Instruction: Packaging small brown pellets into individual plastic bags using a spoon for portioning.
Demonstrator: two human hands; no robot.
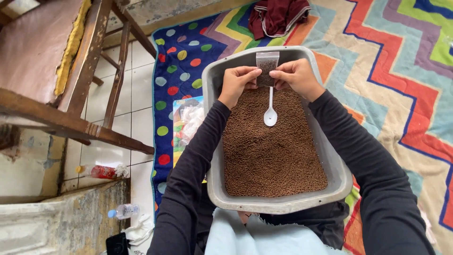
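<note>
Colourful zigzag and polka-dot mats [406, 71] cover the tiled floor under one grey tub [330, 170] of small brown pellets. Over its far end, one small clear bag [267, 66], part-filled with pellets, is pinched at both sides by the left hand [237, 81] and right hand [296, 76], both arms stretched forward. One white plastic spoon [270, 111] hangs below the right hand's fingers.
</note>
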